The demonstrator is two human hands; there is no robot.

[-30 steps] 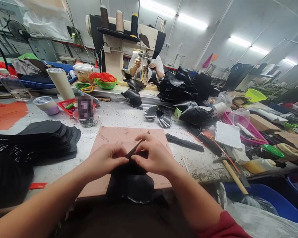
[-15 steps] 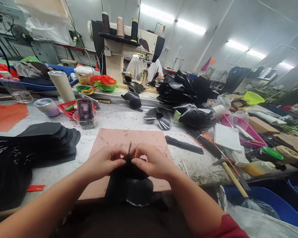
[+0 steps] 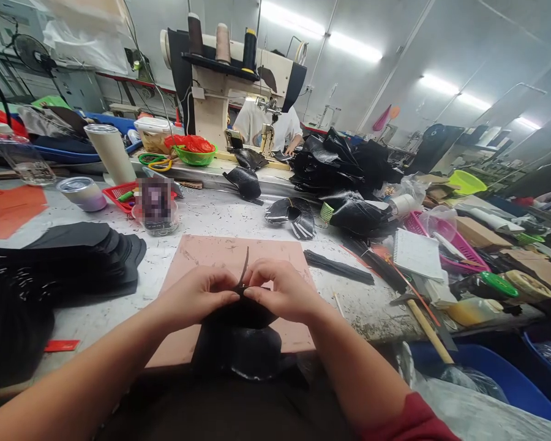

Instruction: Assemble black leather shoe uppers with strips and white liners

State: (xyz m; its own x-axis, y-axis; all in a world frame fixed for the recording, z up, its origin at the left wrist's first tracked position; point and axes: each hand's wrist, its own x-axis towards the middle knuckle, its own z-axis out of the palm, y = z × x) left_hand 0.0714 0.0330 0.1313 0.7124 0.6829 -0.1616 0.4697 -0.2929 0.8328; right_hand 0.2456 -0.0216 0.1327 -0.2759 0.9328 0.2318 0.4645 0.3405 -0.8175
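My left hand [image 3: 202,294] and my right hand [image 3: 280,291] meet over a pink board [image 3: 197,251], thumbs and fingertips pinched on the upper edge of a black leather piece [image 3: 241,313]. A thin dark strip [image 3: 245,264] sticks up between the two hands. Below them, the lower part of the black leather, with a glossy curved edge, hangs over the near edge of the board towards my lap. How the strip joins the leather is hidden by my fingers.
Stacked black pieces [image 3: 82,257] lie left. A hammer [image 3: 429,327], notebook [image 3: 420,256] and black strips [image 3: 340,267] lie right. Behind stand a sewing machine [image 3: 211,104], a black leather heap [image 3: 335,165] and a phone [image 3: 155,199]. A person in white [image 3: 257,125] sits beyond the machine.
The thin strip now stands up taller between my hands. My fingertips have shifted slightly along the leather edge, both hands still pinching it. The view has moved a little.
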